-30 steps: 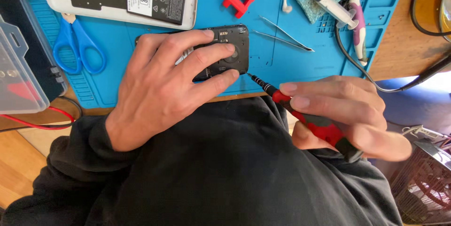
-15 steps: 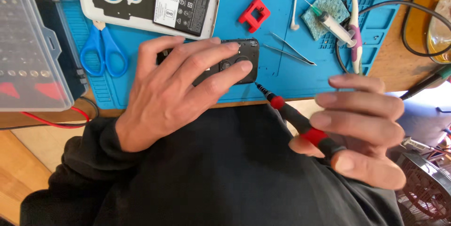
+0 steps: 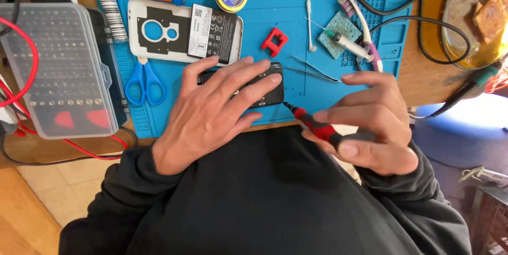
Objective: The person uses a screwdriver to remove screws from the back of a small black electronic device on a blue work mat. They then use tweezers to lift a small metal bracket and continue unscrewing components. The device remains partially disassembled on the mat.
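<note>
Since the earlier frame, the view has been lifted up the mat and the screwdriver tip has been brought close to the black device's right end.

The left hand [image 3: 211, 114] is laid flat with fingers [image 3: 248, 83] spread apart, pressed on the black device [image 3: 270, 93] at the near edge of the blue mat [image 3: 296, 48]. The red-and-black screwdriver [image 3: 312, 122] is clamped in the curled fingers [image 3: 330, 114] of the right hand [image 3: 370, 122]. Beyond lie tweezers [image 3: 315, 69], a red clip [image 3: 274, 41], a white back cover [image 3: 180, 31], blue scissors [image 3: 142, 81] and a clear bit case [image 3: 63, 69] on the tabletop [image 3: 418, 75].
</note>
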